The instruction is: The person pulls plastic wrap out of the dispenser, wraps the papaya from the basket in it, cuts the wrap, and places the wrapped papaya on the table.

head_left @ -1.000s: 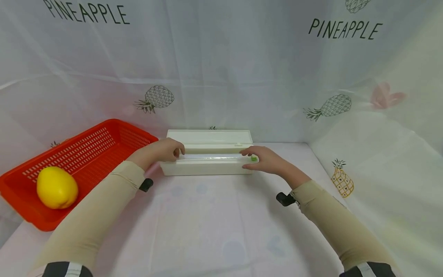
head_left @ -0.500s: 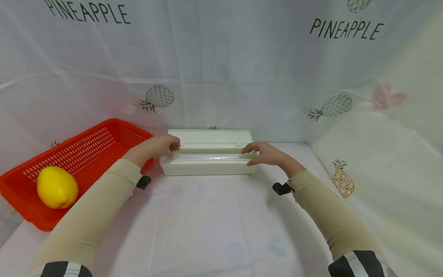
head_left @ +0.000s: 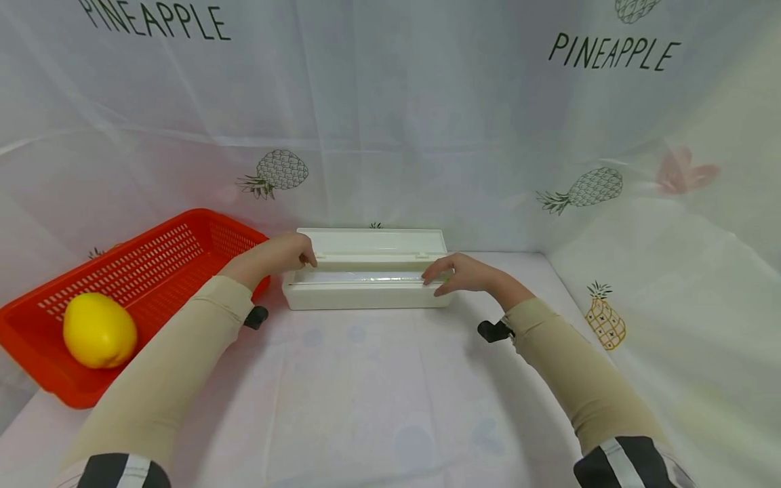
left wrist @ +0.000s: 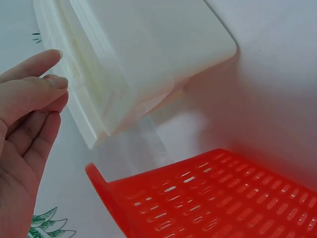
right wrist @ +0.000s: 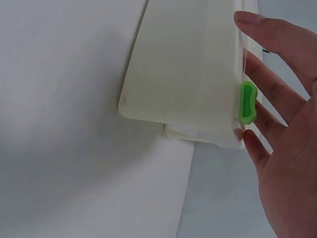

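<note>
A long white cling film dispenser [head_left: 366,296] stands on the table with its lid [head_left: 373,240] raised at the back; shiny clear film shows inside along its length. My left hand [head_left: 274,259] hovers over the left end, thumb and fingertips close together beside the lid's edge in the left wrist view, with nothing visible between them. At the right end my right hand [head_left: 468,276] has its thumb and fingers spread around the front edge. A green slider cutter [right wrist: 248,103] sits there, right by the fingers in the right wrist view.
To the left stands a red plastic basket [head_left: 213,234] with slotted walls, its far end close to the dispenser. A yellow lemon-like fruit [head_left: 100,331] lies in it. A white pineapple-print sheet [head_left: 390,122] hangs behind and along the right.
My left hand has drawn back up and left from the film. The right hand has shifted slightly at the dispenser's right end, now hiding the green cutter in the head view.
</note>
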Demonstrator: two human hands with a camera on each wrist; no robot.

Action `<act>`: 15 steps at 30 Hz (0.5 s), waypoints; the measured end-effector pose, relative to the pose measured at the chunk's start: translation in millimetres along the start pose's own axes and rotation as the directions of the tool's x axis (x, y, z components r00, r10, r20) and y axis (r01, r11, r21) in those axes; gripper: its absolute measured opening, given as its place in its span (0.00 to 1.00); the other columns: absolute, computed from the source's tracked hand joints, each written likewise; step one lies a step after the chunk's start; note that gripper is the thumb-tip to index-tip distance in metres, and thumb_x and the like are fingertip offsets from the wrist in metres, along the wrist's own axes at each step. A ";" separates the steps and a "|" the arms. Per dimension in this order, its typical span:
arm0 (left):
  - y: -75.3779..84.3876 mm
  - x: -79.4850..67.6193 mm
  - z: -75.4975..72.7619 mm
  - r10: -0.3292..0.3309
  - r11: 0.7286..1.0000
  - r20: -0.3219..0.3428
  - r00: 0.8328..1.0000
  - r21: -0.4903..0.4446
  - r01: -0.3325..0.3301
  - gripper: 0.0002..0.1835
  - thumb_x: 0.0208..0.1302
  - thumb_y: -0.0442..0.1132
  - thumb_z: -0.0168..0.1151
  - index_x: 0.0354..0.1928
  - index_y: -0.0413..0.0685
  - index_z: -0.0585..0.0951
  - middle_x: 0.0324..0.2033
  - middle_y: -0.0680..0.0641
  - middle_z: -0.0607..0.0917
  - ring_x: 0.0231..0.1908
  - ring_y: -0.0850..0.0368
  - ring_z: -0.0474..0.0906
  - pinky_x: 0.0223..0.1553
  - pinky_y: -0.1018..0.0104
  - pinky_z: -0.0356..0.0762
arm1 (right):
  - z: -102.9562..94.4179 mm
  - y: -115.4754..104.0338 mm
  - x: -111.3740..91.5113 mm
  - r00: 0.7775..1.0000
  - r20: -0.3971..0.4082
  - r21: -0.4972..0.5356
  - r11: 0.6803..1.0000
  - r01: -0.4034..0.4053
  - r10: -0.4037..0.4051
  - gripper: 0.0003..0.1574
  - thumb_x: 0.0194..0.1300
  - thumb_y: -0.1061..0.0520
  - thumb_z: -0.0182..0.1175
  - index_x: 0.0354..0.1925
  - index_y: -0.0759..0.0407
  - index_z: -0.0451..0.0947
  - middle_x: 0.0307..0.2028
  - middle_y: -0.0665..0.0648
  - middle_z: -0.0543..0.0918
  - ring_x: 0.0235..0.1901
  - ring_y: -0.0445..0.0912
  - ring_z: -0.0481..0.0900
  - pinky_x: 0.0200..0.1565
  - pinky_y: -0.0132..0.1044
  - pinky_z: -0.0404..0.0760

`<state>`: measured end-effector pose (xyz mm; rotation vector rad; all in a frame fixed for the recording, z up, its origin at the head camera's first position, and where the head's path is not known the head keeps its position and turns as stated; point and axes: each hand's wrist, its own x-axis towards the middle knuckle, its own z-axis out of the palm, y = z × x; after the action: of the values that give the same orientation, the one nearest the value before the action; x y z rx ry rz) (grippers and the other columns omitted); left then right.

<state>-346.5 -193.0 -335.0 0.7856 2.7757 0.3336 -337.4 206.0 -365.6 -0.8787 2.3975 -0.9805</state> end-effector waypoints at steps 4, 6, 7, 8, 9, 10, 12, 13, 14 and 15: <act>-0.2 -0.7 -1.4 -0.023 1.000 0.008 1.000 -0.017 0.023 0.13 0.59 0.23 0.63 0.45 0.39 0.87 0.42 0.42 0.84 0.41 0.47 0.78 0.49 0.55 0.79 | -0.4 1.8 -0.1 1.000 0.007 -0.006 1.000 -0.010 0.010 0.19 0.56 0.63 0.70 0.48 0.63 0.84 0.54 0.59 0.81 0.59 0.54 0.73 0.58 0.51 0.73; -0.6 -1.2 -2.1 -0.026 0.999 0.009 1.000 -0.020 0.026 0.13 0.59 0.23 0.64 0.46 0.39 0.86 0.42 0.42 0.84 0.41 0.47 0.77 0.49 0.54 0.79 | -0.9 3.5 0.2 1.000 -0.005 -0.019 0.999 -0.027 0.027 0.17 0.56 0.62 0.70 0.47 0.61 0.85 0.53 0.58 0.81 0.58 0.54 0.74 0.57 0.51 0.73; -1.1 -1.5 -2.3 -0.025 0.999 0.006 1.000 -0.019 0.026 0.13 0.59 0.23 0.64 0.46 0.39 0.86 0.42 0.42 0.84 0.41 0.47 0.77 0.50 0.54 0.79 | -1.3 4.0 0.1 0.999 -0.015 -0.025 0.999 -0.036 0.036 0.17 0.56 0.62 0.70 0.46 0.61 0.85 0.53 0.57 0.82 0.58 0.53 0.74 0.57 0.51 0.73; -1.8 -1.8 -2.6 -0.020 1.000 0.004 1.000 -0.013 0.020 0.13 0.59 0.24 0.64 0.46 0.39 0.86 0.42 0.42 0.84 0.41 0.47 0.77 0.50 0.55 0.79 | -1.9 4.7 -0.2 0.999 -0.026 -0.034 0.998 -0.048 0.047 0.17 0.56 0.62 0.71 0.46 0.60 0.85 0.52 0.56 0.82 0.57 0.53 0.74 0.57 0.51 0.73; -2.6 -1.9 -2.7 -0.015 1.000 0.002 1.000 -0.005 0.015 0.13 0.59 0.24 0.64 0.46 0.40 0.86 0.41 0.43 0.84 0.41 0.48 0.77 0.49 0.55 0.79 | -2.5 4.9 -0.5 0.998 -0.037 -0.040 0.997 -0.060 0.059 0.16 0.56 0.62 0.71 0.46 0.59 0.86 0.51 0.55 0.82 0.56 0.52 0.75 0.56 0.51 0.74; -3.4 -2.0 -2.8 -0.007 1.000 -0.002 1.000 0.004 0.007 0.13 0.59 0.24 0.64 0.46 0.40 0.86 0.41 0.43 0.84 0.41 0.48 0.77 0.49 0.55 0.79 | -3.3 5.0 -0.9 0.997 -0.045 -0.046 0.996 -0.072 0.070 0.16 0.56 0.61 0.71 0.46 0.58 0.86 0.51 0.55 0.83 0.55 0.51 0.75 0.55 0.50 0.74; -4.7 -2.5 -3.2 0.003 1.000 -0.006 1.000 0.006 -0.003 0.13 0.59 0.24 0.64 0.46 0.39 0.86 0.40 0.43 0.83 0.40 0.48 0.76 0.49 0.55 0.79 | -4.3 5.4 -1.2 0.995 -0.057 -0.054 0.995 -0.089 0.086 0.16 0.56 0.61 0.71 0.46 0.57 0.86 0.50 0.54 0.83 0.54 0.50 0.75 0.54 0.50 0.75; -5.1 -2.6 -3.2 0.007 1.000 -0.010 1.000 0.007 -0.007 0.13 0.59 0.24 0.64 0.46 0.39 0.86 0.39 0.43 0.83 0.39 0.48 0.76 0.48 0.55 0.79 | -4.7 5.6 -1.1 0.994 -0.060 -0.061 0.994 -0.093 0.090 0.16 0.56 0.61 0.71 0.46 0.57 0.86 0.50 0.53 0.83 0.54 0.50 0.75 0.54 0.49 0.75; -5.5 -2.6 -2.9 0.003 1.000 -0.011 1.000 0.005 -0.003 0.13 0.59 0.24 0.64 0.46 0.40 0.86 0.39 0.43 0.83 0.39 0.48 0.76 0.48 0.56 0.79 | -4.9 5.8 -0.9 0.994 -0.061 -0.067 0.993 -0.097 0.093 0.16 0.56 0.60 0.71 0.45 0.56 0.86 0.50 0.53 0.83 0.53 0.50 0.76 0.54 0.49 0.75; -5.3 -2.8 -2.8 0.001 1.000 -0.013 1.000 0.000 -0.001 0.13 0.59 0.24 0.64 0.46 0.39 0.86 0.39 0.43 0.83 0.39 0.48 0.76 0.48 0.56 0.79 | -5.3 6.3 -0.4 0.993 -0.063 -0.072 0.992 -0.100 0.096 0.15 0.57 0.60 0.71 0.45 0.56 0.86 0.49 0.53 0.84 0.53 0.50 0.76 0.54 0.49 0.75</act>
<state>-347.5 -199.4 -333.4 0.7880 2.7871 0.3397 -342.6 212.3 -366.6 -0.7590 2.5164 -0.8972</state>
